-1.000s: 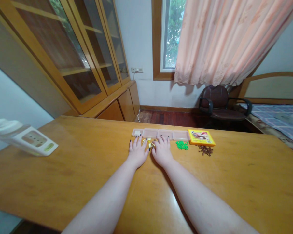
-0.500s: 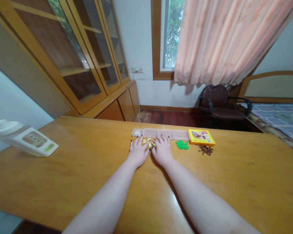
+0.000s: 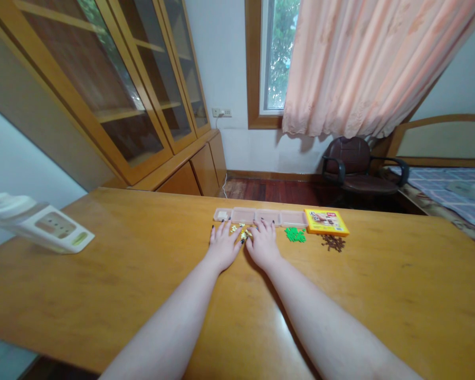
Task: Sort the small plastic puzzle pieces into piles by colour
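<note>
My left hand [image 3: 224, 248] lies palm down on the table, fingers spread, holding nothing. Beside it my right hand [image 3: 264, 247] rests the same way, its thumb close to the left thumb. Small pale yellow pieces [image 3: 243, 235] lie between and just beyond the thumbs, partly hidden by the fingers. Past the fingertips runs a row of shallow clear plastic trays [image 3: 244, 215]; the leftmost tray [image 3: 217, 217] has something white in it. Right of my right hand sits a pile of small green pieces [image 3: 295, 235], and farther right a pile of brown pieces [image 3: 333, 243].
A yellow printed box [image 3: 326, 222] lies flat at the right end of the tray row. On the table's left stands a white container with a lid [image 3: 59, 230]. Beyond the wooden table [image 3: 142, 295] are a glass-door cabinet [image 3: 134, 95] and a brown armchair [image 3: 352, 163].
Both hands stay in nearly the same place. The pale yellow pieces around the thumbs have shifted very slightly.
</note>
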The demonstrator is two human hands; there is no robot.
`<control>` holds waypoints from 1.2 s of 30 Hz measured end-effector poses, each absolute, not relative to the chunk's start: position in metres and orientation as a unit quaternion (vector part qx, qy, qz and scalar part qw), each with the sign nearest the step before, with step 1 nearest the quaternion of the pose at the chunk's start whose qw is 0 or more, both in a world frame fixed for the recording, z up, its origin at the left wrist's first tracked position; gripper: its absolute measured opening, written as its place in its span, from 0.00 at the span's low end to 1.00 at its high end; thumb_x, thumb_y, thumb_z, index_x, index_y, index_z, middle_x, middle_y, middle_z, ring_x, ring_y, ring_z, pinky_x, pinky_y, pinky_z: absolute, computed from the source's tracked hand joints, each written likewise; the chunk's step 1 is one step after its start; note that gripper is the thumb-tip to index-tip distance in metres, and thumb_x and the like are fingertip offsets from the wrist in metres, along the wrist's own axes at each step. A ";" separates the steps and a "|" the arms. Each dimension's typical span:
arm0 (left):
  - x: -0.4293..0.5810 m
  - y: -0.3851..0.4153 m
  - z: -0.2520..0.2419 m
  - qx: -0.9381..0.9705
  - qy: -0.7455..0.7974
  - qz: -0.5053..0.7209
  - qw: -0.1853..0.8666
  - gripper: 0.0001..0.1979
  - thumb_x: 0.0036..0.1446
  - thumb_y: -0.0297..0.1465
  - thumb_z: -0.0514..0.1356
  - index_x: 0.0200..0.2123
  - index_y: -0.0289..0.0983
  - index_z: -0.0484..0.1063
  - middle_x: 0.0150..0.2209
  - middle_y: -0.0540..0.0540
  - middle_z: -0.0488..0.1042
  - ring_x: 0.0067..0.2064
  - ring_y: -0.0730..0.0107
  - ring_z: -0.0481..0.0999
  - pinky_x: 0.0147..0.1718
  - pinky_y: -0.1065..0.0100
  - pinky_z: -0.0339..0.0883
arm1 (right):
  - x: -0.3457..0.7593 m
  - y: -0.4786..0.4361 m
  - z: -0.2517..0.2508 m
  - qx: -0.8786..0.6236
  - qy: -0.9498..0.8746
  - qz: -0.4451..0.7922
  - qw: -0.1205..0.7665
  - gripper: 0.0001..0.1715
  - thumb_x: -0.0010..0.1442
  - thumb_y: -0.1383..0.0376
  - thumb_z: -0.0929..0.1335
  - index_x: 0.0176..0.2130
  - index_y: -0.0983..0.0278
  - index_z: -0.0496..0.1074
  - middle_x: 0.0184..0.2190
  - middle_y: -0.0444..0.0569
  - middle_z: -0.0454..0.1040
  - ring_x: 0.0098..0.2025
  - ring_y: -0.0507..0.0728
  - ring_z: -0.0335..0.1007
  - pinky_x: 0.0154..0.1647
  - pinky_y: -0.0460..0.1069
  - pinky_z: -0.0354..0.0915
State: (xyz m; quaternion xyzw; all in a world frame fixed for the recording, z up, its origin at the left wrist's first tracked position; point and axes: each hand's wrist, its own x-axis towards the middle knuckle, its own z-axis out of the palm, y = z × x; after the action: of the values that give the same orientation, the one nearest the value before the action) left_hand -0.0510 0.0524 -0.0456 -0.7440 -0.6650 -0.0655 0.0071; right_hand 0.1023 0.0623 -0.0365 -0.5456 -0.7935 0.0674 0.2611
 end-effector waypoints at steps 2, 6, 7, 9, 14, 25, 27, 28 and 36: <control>-0.051 0.051 -0.044 -0.747 -0.660 -0.077 0.017 0.22 0.61 0.41 0.50 0.58 0.50 0.61 0.65 0.43 0.51 0.65 0.52 0.48 0.60 0.44 0.41 | 0.102 0.062 -0.036 -0.546 -0.793 0.067 0.261 0.16 0.58 0.64 0.63 0.45 0.63 0.72 0.55 0.54 0.66 0.60 0.65 0.50 0.63 0.64 0.38; -0.051 0.048 -0.039 -0.756 -0.648 -0.092 0.031 0.22 0.61 0.39 0.50 0.58 0.50 0.61 0.64 0.42 0.52 0.65 0.53 0.49 0.61 0.45 0.41 | 0.102 0.062 -0.035 -0.547 -0.794 0.068 0.258 0.16 0.59 0.64 0.63 0.45 0.63 0.73 0.55 0.54 0.66 0.60 0.65 0.50 0.63 0.64 0.38; -0.050 0.048 -0.038 -0.759 -0.644 -0.091 0.030 0.22 0.61 0.40 0.51 0.58 0.51 0.60 0.64 0.42 0.52 0.65 0.52 0.49 0.61 0.44 0.41 | 0.102 0.062 -0.035 -0.547 -0.794 0.069 0.257 0.16 0.59 0.64 0.63 0.45 0.63 0.73 0.55 0.55 0.66 0.60 0.65 0.50 0.63 0.64 0.38; -0.049 0.047 -0.038 -0.763 -0.640 -0.084 0.024 0.22 0.61 0.40 0.51 0.59 0.52 0.60 0.65 0.42 0.52 0.65 0.51 0.48 0.60 0.43 0.41 | 0.102 0.062 -0.035 -0.549 -0.793 0.072 0.255 0.16 0.59 0.64 0.62 0.45 0.63 0.72 0.56 0.54 0.65 0.60 0.65 0.50 0.63 0.64 0.37; -0.049 0.046 -0.038 -0.759 -0.648 -0.060 0.009 0.22 0.61 0.41 0.51 0.58 0.53 0.61 0.65 0.44 0.51 0.65 0.50 0.48 0.60 0.43 0.41 | 0.102 0.062 -0.035 -0.548 -0.793 0.079 0.254 0.16 0.59 0.64 0.63 0.46 0.63 0.72 0.56 0.54 0.65 0.61 0.65 0.50 0.63 0.64 0.37; -0.058 0.034 -0.024 -0.760 -0.650 -0.006 -0.011 0.22 0.60 0.44 0.50 0.58 0.54 0.61 0.66 0.47 0.48 0.66 0.49 0.46 0.61 0.44 0.39 | 0.102 0.062 -0.035 -0.543 -0.796 0.082 0.257 0.16 0.58 0.66 0.63 0.45 0.63 0.72 0.55 0.54 0.65 0.60 0.64 0.50 0.63 0.63 0.38; -0.060 0.030 -0.019 -0.759 -0.650 0.013 -0.030 0.23 0.60 0.44 0.51 0.58 0.53 0.60 0.67 0.47 0.47 0.66 0.48 0.45 0.61 0.44 0.38 | 0.102 0.062 -0.034 -0.543 -0.795 0.084 0.257 0.16 0.57 0.66 0.63 0.45 0.63 0.73 0.55 0.53 0.65 0.60 0.64 0.49 0.63 0.63 0.38; -0.060 0.027 -0.016 -0.758 -0.650 0.028 -0.042 0.24 0.60 0.44 0.51 0.59 0.53 0.59 0.67 0.46 0.46 0.66 0.48 0.45 0.61 0.43 0.38 | 0.102 0.062 -0.034 -0.543 -0.795 0.085 0.258 0.16 0.58 0.66 0.63 0.45 0.63 0.73 0.55 0.53 0.65 0.60 0.64 0.49 0.63 0.63 0.38; -0.056 0.017 -0.013 -0.710 -0.688 0.122 -0.084 0.36 0.57 0.49 0.51 0.65 0.40 0.49 0.67 0.38 0.40 0.67 0.45 0.38 0.61 0.42 0.36 | 0.101 0.062 -0.034 -0.544 -0.794 0.089 0.258 0.15 0.57 0.65 0.63 0.44 0.63 0.73 0.55 0.53 0.65 0.60 0.64 0.49 0.63 0.63 0.37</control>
State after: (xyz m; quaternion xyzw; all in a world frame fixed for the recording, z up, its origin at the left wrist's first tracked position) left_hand -0.0558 0.0171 -0.0135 -0.7103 -0.6882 0.1216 -0.0843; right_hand 0.1011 0.0624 -0.0341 -0.5439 -0.7936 0.0885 0.2579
